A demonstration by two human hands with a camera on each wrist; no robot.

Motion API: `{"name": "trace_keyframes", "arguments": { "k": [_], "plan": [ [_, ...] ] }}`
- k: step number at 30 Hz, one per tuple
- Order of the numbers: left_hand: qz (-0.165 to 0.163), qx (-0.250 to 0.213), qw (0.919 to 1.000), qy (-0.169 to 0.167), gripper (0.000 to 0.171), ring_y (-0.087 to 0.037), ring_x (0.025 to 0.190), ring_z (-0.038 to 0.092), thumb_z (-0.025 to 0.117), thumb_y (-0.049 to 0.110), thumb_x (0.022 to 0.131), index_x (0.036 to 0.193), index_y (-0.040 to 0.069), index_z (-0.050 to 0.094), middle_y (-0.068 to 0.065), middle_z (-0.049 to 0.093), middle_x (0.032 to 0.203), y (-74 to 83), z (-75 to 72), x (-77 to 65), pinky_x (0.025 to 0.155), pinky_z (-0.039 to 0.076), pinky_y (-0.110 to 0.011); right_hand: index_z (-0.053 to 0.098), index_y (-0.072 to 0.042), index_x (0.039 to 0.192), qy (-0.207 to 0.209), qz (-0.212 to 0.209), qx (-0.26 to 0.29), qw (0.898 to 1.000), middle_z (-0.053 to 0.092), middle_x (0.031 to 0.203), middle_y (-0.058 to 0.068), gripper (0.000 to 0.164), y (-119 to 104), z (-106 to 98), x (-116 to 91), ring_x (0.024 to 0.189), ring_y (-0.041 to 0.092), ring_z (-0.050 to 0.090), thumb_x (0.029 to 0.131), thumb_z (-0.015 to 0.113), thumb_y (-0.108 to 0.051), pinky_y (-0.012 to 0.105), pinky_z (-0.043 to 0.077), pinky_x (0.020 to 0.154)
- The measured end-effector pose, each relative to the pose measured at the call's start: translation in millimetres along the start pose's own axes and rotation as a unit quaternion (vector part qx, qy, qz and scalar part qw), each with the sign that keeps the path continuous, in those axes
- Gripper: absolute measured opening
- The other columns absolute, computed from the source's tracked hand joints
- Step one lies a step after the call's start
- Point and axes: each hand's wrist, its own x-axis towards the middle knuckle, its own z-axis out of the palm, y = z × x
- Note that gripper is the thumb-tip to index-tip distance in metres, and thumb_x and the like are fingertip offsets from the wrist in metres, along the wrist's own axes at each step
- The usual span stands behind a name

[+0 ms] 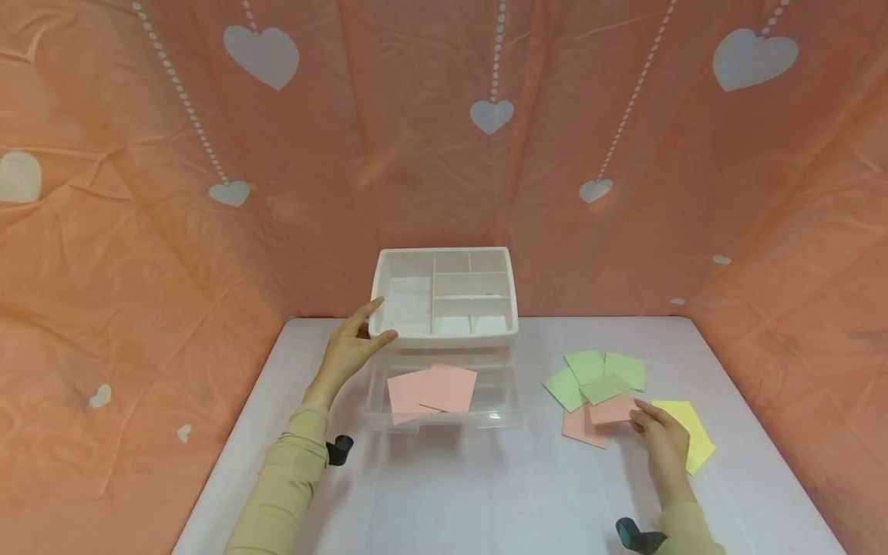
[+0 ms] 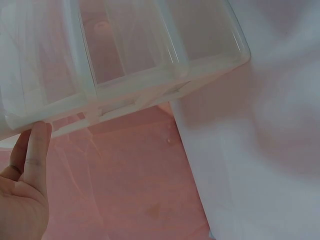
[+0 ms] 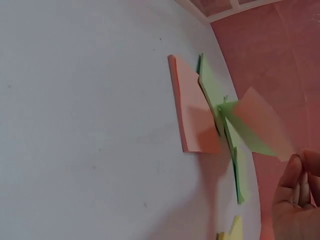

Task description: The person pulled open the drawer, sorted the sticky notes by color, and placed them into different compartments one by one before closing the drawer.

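A white desktop organizer (image 1: 444, 339) with a divided top tray stands at the back, its clear drawer (image 1: 496, 420) pulled out at the front. Two pink sticky note pads (image 1: 447, 388) lie overlapping in the drawer. My left hand (image 1: 344, 351) grips the organizer's front left corner, thumb at the front and fingers along the side. At the right, my right hand (image 1: 662, 439) pinches a pink sticky note pad (image 3: 262, 122) by its edge, raised above the table. A green pad (image 3: 250, 135) overlaps the held pad. Another pink pad (image 3: 192, 110) lies below.
Several green sticky note pads (image 1: 584, 366) lie spread behind my right hand. Yellow pads (image 1: 694, 435) lie beside it on the right. The white table (image 1: 479, 493) is walled in by an orange-pink cloth (image 1: 430, 154) with heart prints.
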Motion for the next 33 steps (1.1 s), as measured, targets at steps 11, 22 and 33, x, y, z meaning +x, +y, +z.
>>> {"name": "trace_keyframes", "arguments": {
  "k": [11,22,33],
  "plan": [
    [0.007,-0.005,1.0,0.001,0.066,-0.019,0.076,0.049,0.071,0.043,0.079,0.138,0.033,0.043,-0.007,0.054,0.084,0.0,-0.4,0.0,0.068,0.042,-0.031,0.069,-0.028,0.079,-0.004,-0.012,0.145,0.989,0.06,0.077,-0.015,0.026,-22.4,-11.5,-9.3,0.067,-0.002,0.06,0.087,0.062,-0.004,0.009,0.049,0.067],
    [0.0,-0.005,1.0,0.0,0.067,-0.018,0.08,0.052,0.071,0.044,0.079,0.138,0.034,0.042,-0.008,0.056,0.088,0.8,-0.1,-0.6,0.071,0.043,-0.031,0.072,-0.012,0.09,-0.096,-0.113,0.276,0.95,0.066,0.084,-0.004,0.016,-45.4,-7.1,-23.0,0.075,0.006,0.064,0.084,0.065,0.0,0.015,0.052,0.072],
    [-0.005,-0.006,1.0,0.0,0.067,-0.02,0.083,0.054,0.071,0.045,0.079,0.139,0.035,0.042,-0.008,0.057,0.089,2.0,-0.8,-1.5,0.074,0.044,-0.033,0.072,-0.007,0.09,-0.168,-0.157,0.317,0.92,0.069,0.083,-0.002,0.023,-86.8,17.2,-48.1,0.073,0.007,0.064,0.085,0.057,0.01,0.016,0.052,0.069]
  ]
}}
